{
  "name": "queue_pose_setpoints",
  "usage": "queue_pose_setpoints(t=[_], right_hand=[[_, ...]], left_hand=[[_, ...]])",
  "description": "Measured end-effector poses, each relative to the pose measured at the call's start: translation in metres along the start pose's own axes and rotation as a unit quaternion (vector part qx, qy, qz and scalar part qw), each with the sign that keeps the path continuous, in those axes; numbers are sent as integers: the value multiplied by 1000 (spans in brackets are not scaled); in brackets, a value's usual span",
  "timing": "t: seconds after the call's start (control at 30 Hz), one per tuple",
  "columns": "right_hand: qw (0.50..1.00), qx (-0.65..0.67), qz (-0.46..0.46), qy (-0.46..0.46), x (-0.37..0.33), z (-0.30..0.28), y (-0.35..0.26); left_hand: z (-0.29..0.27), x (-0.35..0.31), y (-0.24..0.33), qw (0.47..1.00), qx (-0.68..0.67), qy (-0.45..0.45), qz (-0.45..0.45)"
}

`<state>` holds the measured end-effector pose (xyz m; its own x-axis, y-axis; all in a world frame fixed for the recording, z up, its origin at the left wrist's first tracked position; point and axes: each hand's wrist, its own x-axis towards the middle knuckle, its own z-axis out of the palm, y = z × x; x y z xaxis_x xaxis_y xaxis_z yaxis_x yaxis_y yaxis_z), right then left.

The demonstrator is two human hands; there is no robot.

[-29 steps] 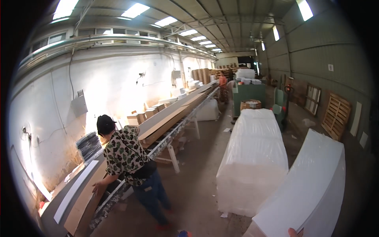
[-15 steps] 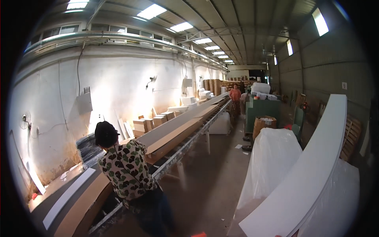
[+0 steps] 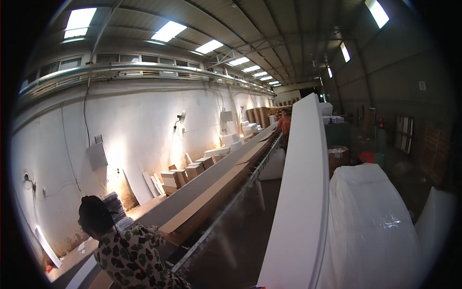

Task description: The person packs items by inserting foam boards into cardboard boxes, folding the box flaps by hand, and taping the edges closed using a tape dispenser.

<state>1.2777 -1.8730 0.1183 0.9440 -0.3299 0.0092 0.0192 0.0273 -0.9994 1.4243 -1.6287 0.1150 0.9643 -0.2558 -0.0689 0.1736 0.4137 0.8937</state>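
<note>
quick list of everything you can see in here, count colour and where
Board: at least 1, white, long, right of centre
Wrapped stack: 1, white, right of the board
Bench: 1, grey, running from lower left toward the back
Cardboard: at least 2 strips, brown, on the bench
Near worker: 1, camouflage top, lower left
Far worker: 1, orange top, toward the bench's far end
Cartons: several, brown, along the left wall
Fan: at least 1, colour unclear, left wall
Wall box: at least 1, grey, left wall
Skylights: several, white, roof
Own grips: none visible, colour untold, out of view
</note>
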Motion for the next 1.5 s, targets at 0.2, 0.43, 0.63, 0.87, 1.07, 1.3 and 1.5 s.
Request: queue_pose_setpoints(t=[0.2,0.43,0.63,0.87,1.07,1.3,1.5], right_hand=[[998,32,13,-49,136,9,24],[996,56,66,32,253,-7,-7],[997,-24,55,49,369,10,-22],[995,28,-93,19,542,29,53],[985,100,-45,133,674,66,-31],[981,113,-58,150,827,24,-1],[989,13,-84,119,909,-24,-34]], left_hand=[[42,121,13,1000,-21,0,-14],[72,245,26,996,-59,-41,-55],[89,348,59,969,-134,-153,-140],[-4,551,1,978,-53,-191,63],[-37,644,42,967,-59,-111,221],[-31,758,18,945,-167,235,154],[69,871,20,904,-120,396,110]])
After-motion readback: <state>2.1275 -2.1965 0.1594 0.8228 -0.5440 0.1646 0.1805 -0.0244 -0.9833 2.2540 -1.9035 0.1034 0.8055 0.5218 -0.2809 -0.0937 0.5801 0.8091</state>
